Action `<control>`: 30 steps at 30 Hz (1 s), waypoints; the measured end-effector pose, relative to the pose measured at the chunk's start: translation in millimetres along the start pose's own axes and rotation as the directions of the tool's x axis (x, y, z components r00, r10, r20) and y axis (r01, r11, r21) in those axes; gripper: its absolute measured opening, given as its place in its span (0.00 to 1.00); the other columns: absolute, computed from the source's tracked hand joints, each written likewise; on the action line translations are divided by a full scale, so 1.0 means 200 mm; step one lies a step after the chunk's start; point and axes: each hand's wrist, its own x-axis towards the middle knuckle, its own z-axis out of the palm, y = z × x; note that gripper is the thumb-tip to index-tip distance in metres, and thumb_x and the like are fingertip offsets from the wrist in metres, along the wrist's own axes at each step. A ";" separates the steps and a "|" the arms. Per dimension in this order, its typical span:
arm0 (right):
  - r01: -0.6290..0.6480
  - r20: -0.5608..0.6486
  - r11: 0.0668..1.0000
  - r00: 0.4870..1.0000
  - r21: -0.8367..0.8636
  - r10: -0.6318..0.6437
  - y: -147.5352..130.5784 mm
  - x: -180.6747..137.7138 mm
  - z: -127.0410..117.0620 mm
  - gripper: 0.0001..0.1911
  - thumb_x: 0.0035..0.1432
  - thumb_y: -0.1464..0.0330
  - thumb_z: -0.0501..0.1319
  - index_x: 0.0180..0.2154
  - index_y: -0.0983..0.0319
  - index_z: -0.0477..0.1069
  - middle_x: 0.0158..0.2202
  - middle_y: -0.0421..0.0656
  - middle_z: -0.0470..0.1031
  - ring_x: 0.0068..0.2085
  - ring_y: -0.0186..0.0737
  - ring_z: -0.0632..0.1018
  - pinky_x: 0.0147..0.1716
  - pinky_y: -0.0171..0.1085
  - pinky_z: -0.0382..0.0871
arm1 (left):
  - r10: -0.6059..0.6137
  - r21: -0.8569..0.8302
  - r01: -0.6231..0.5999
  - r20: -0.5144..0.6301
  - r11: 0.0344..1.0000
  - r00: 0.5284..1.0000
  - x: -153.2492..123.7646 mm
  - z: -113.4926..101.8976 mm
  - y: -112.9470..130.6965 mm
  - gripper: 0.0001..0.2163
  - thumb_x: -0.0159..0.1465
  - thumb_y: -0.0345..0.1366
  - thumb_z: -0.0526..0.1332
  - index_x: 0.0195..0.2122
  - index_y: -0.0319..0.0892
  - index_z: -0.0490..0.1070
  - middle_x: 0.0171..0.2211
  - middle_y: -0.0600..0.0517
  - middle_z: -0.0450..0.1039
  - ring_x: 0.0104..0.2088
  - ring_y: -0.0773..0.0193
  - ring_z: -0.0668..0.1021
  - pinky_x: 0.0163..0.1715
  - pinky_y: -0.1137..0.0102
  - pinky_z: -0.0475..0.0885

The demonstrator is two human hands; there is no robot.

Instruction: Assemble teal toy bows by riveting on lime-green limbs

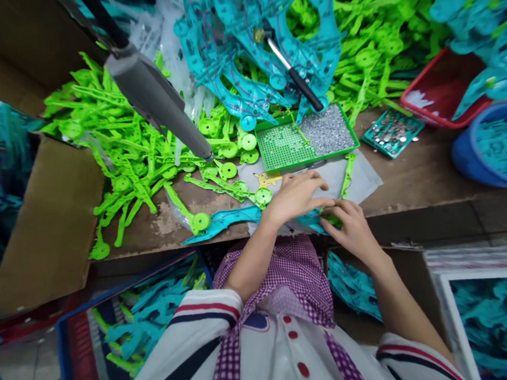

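My left hand lies palm down, fingers together, pressing on a teal plastic part at the near edge of the workbench. My right hand is curled beside it, fingertips pinching a green plastic piece against the teal part. A slim green arm lies just beyond my hands on a grey sheet. A green tray, with small silver screws in its right half, sits right behind my hands.
Piles of lime-green arms and teal frames cover the bench. A grey hanging power tool points down at left. A hammer, a small teal screw tray, a red tray and a blue bin stand right. Boxes of teal parts sit below.
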 end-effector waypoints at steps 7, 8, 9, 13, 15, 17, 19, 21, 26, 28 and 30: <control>-0.034 -0.172 0.998 0.984 0.050 0.042 -0.12 0.07 -0.14 0.13 0.67 0.56 0.59 0.44 0.56 0.76 0.48 0.48 0.78 0.51 0.50 0.79 0.54 0.51 0.70 | 0.063 -0.148 -0.102 -0.249 0.984 0.967 -0.32 -0.04 -0.22 0.11 0.70 0.42 0.62 0.48 0.43 0.76 0.52 0.45 0.74 0.54 0.57 0.77 0.56 0.61 0.71; -0.012 -0.191 0.997 0.981 0.071 0.026 -0.14 0.14 -0.17 0.12 0.67 0.57 0.59 0.44 0.56 0.76 0.47 0.48 0.78 0.50 0.49 0.79 0.52 0.49 0.72 | 0.079 -0.143 -0.116 -0.242 0.983 0.967 -0.37 -0.06 -0.25 0.10 0.71 0.41 0.61 0.48 0.43 0.76 0.51 0.46 0.75 0.53 0.57 0.77 0.55 0.61 0.72; 0.023 -0.196 0.995 0.981 0.093 -0.004 -0.16 0.23 -0.20 0.12 0.66 0.58 0.60 0.43 0.56 0.77 0.47 0.48 0.79 0.50 0.48 0.80 0.51 0.48 0.73 | 0.093 -0.127 -0.125 -0.229 0.984 0.969 -0.42 -0.08 -0.28 0.10 0.71 0.41 0.61 0.48 0.43 0.76 0.50 0.46 0.75 0.52 0.58 0.77 0.54 0.61 0.72; 0.169 -0.068 0.969 0.985 0.178 -0.159 -0.11 0.76 -0.28 0.15 0.63 0.55 0.60 0.38 0.58 0.77 0.41 0.47 0.81 0.44 0.47 0.80 0.48 0.48 0.74 | 0.133 0.019 -0.131 -0.180 0.991 0.975 -0.55 -0.16 -0.36 0.09 0.72 0.38 0.59 0.48 0.42 0.76 0.49 0.44 0.75 0.50 0.57 0.78 0.52 0.60 0.73; 0.115 -0.105 0.987 0.989 0.110 -0.104 -0.03 1.05 -0.29 0.15 0.62 0.57 0.59 0.34 0.61 0.77 0.36 0.48 0.80 0.39 0.47 0.79 0.45 0.50 0.73 | 0.132 0.072 -0.119 -0.207 0.990 0.969 -0.58 -0.18 -0.39 0.10 0.72 0.38 0.58 0.49 0.42 0.75 0.49 0.44 0.75 0.50 0.57 0.77 0.52 0.60 0.73; 0.070 -0.139 0.997 0.987 -0.038 -0.075 0.01 1.28 -0.27 0.13 0.62 0.60 0.59 0.35 0.61 0.78 0.36 0.49 0.79 0.38 0.46 0.78 0.43 0.48 0.71 | 0.113 0.085 -0.094 -0.262 0.992 0.958 -0.59 -0.18 -0.43 0.10 0.72 0.38 0.58 0.49 0.42 0.75 0.50 0.44 0.75 0.51 0.57 0.77 0.52 0.60 0.73; 0.146 -0.065 0.981 0.986 -0.128 -0.155 -0.04 1.45 -0.20 0.12 0.62 0.62 0.59 0.39 0.60 0.79 0.40 0.48 0.80 0.40 0.45 0.78 0.42 0.45 0.69 | 0.082 0.057 -0.067 -0.314 0.996 0.946 -0.59 -0.16 -0.46 0.09 0.72 0.37 0.58 0.49 0.41 0.74 0.48 0.45 0.75 0.50 0.57 0.78 0.52 0.60 0.74; 0.261 0.084 0.950 0.965 -0.172 -0.250 -0.16 1.56 -0.09 0.12 0.63 0.63 0.59 0.40 0.59 0.80 0.42 0.48 0.80 0.40 0.45 0.77 0.40 0.43 0.67 | 0.049 0.019 -0.045 -0.356 0.999 0.933 -0.59 -0.14 -0.48 0.09 0.72 0.36 0.58 0.48 0.41 0.75 0.47 0.45 0.76 0.49 0.59 0.78 0.51 0.61 0.74; 0.310 0.166 0.925 0.946 -0.221 -0.277 -0.51 1.71 0.19 0.16 0.66 0.66 0.54 0.43 0.60 0.80 0.46 0.51 0.80 0.43 0.50 0.77 0.39 0.44 0.66 | 0.022 -0.038 -0.044 -0.449 0.998 0.893 -0.65 -0.09 -0.44 0.10 0.72 0.37 0.57 0.48 0.41 0.76 0.47 0.45 0.78 0.48 0.59 0.80 0.51 0.62 0.75; 0.290 0.156 0.936 0.952 -0.201 -0.262 -0.61 1.77 0.26 0.17 0.67 0.67 0.52 0.46 0.62 0.79 0.48 0.53 0.80 0.45 0.52 0.77 0.41 0.45 0.66 | -0.025 -0.095 -0.027 -0.499 0.995 0.866 -0.73 -0.07 -0.43 0.10 0.72 0.36 0.58 0.47 0.42 0.77 0.46 0.45 0.79 0.48 0.60 0.80 0.51 0.64 0.75; 0.276 0.169 0.943 0.954 -0.187 -0.246 -0.71 1.83 0.33 0.20 0.68 0.69 0.49 0.49 0.63 0.77 0.49 0.55 0.79 0.47 0.53 0.77 0.42 0.45 0.67 | -0.089 -0.146 0.009 -0.549 0.989 0.831 -0.82 -0.05 -0.41 0.09 0.72 0.36 0.58 0.47 0.42 0.77 0.45 0.46 0.79 0.48 0.60 0.81 0.50 0.66 0.75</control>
